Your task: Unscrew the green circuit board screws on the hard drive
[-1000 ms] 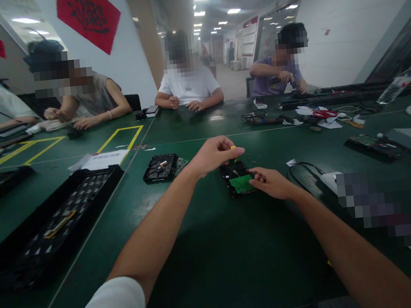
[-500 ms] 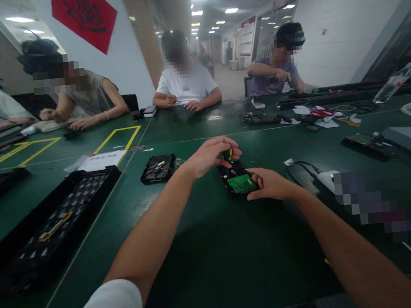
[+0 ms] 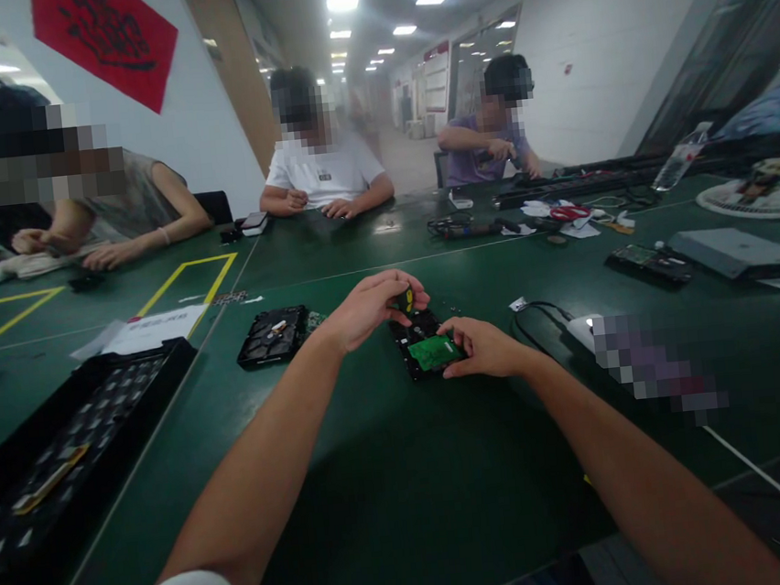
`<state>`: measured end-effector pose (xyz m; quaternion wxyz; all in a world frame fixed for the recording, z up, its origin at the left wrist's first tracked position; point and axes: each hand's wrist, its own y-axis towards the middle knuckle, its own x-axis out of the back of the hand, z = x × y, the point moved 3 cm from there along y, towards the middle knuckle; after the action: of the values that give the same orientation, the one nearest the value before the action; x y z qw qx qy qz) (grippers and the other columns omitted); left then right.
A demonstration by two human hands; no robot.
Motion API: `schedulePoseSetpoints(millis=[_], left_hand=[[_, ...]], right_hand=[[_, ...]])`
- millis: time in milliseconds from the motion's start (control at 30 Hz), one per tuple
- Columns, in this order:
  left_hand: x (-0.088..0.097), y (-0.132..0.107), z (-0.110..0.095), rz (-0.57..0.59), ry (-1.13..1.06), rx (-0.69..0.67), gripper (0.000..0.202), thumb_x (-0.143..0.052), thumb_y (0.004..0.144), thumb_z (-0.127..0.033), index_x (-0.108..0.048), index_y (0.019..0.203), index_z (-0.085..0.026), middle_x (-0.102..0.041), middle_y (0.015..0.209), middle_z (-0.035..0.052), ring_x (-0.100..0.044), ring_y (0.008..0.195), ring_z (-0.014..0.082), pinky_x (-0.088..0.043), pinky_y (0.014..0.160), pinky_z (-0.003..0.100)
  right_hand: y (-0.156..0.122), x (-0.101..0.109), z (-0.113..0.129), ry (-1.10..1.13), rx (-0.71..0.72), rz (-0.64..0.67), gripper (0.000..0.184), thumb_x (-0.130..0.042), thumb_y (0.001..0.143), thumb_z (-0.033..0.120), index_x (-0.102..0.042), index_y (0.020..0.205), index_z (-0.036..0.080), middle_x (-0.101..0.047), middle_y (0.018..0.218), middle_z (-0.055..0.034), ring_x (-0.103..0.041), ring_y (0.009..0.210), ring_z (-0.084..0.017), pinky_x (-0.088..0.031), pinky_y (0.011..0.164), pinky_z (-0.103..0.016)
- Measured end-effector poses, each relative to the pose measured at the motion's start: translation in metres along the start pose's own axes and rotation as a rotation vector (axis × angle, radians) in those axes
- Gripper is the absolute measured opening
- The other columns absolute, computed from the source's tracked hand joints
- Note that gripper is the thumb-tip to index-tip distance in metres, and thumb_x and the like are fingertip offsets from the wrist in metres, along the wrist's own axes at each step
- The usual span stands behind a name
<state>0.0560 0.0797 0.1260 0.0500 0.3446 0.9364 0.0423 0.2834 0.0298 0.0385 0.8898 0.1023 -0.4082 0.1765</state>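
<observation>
My left hand [image 3: 379,307] has its fingers closed round the short black-and-yellow handle of a screwdriver [image 3: 406,301]. The tool stands roughly upright over the upper part of a black casing [image 3: 402,333] on the green table; its tip is too small to make out. In the lower half of that casing is a green circuit board [image 3: 433,353]. My right hand [image 3: 484,346] grips the board's right side, index finger at the far edge and thumb at the near edge. Whether the board is lifted, I cannot tell.
Left of the casing sits another black housing [image 3: 273,337]. A long black tray [image 3: 157,388] lies further left. On the right are a white power strip [image 3: 581,329], a circuit unit [image 3: 649,265] and a grey box [image 3: 737,252]. Several people sit across the table, working.
The whole view has swung to the right, so things appear further left. My right fingers have shifted further over the board's edge. My left hand still holds the screwdriver over the casing.
</observation>
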Motion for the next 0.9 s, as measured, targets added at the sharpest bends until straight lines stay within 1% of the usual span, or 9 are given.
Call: schedulePoseSetpoints(millis=[233,367,467,667,767,900], left_hand=[[0.001,0.001,0.002,-0.001,0.002,-0.005,0.022,-0.06,0.095,-0.032,-0.069,0.102,-0.013,-0.073,0.109,0.015,-0.071,0.097,0.0221,-0.055,0.068,0.026],[0.002,0.002,0.003,0.006,-0.003,0.001,0.022,-0.06,0.094,-0.032,-0.069,0.102,-0.013,-0.073,0.108,0.0152,-0.071,0.097,0.0226,-0.055,0.068,0.027],[0.003,0.002,0.003,0.001,-0.004,0.001,0.023,-0.06,0.094,-0.032,-0.069,0.103,-0.013,-0.073,0.108,0.0153,-0.071,0.098,0.0233,-0.055,0.068,0.027],[0.004,0.002,0.003,0.001,-0.01,-0.003,0.022,-0.061,0.093,-0.033,-0.069,0.101,-0.014,-0.073,0.107,0.0147,-0.07,0.096,0.023,-0.055,0.067,0.027],[0.004,0.002,0.001,0.003,0.001,-0.007,0.023,-0.06,0.094,-0.033,-0.07,0.1,-0.014,-0.072,0.107,0.0143,-0.069,0.096,0.0224,-0.054,0.067,0.027],[0.003,0.001,-0.002,0.01,0.038,-0.016,0.027,-0.062,0.094,-0.038,-0.072,0.098,-0.014,-0.071,0.105,0.0129,-0.067,0.097,0.0208,-0.054,0.067,0.026]], right_hand=[[0.002,-0.003,-0.005,0.009,0.01,-0.008,0.074,-0.094,0.067,0.047,-0.061,0.129,0.025,-0.061,0.099,-0.0011,-0.057,0.077,-0.015,-0.043,0.068,-0.028],[0.003,-0.005,-0.01,0.048,0.012,-0.008,0.077,-0.095,0.064,0.046,-0.06,0.129,0.024,-0.06,0.096,0.0,-0.056,0.075,-0.014,-0.044,0.066,-0.028],[0.003,-0.004,-0.013,0.085,0.001,0.012,0.078,-0.095,0.065,0.044,-0.058,0.131,0.024,-0.059,0.096,0.0006,-0.056,0.073,-0.014,-0.045,0.065,-0.028],[0.002,-0.003,-0.016,0.187,-0.032,0.047,0.076,-0.093,0.069,0.043,-0.053,0.131,0.022,-0.058,0.095,0.0017,-0.057,0.073,-0.013,-0.047,0.065,-0.028],[0.003,-0.004,-0.018,0.2,-0.043,0.042,0.073,-0.092,0.069,0.042,-0.054,0.127,0.022,-0.059,0.095,0.0018,-0.057,0.072,-0.012,-0.047,0.064,-0.027],[0.003,-0.005,-0.019,0.184,-0.054,0.046,0.069,-0.092,0.07,0.044,-0.056,0.125,0.023,-0.059,0.096,0.0015,-0.056,0.072,-0.012,-0.046,0.063,-0.027]])
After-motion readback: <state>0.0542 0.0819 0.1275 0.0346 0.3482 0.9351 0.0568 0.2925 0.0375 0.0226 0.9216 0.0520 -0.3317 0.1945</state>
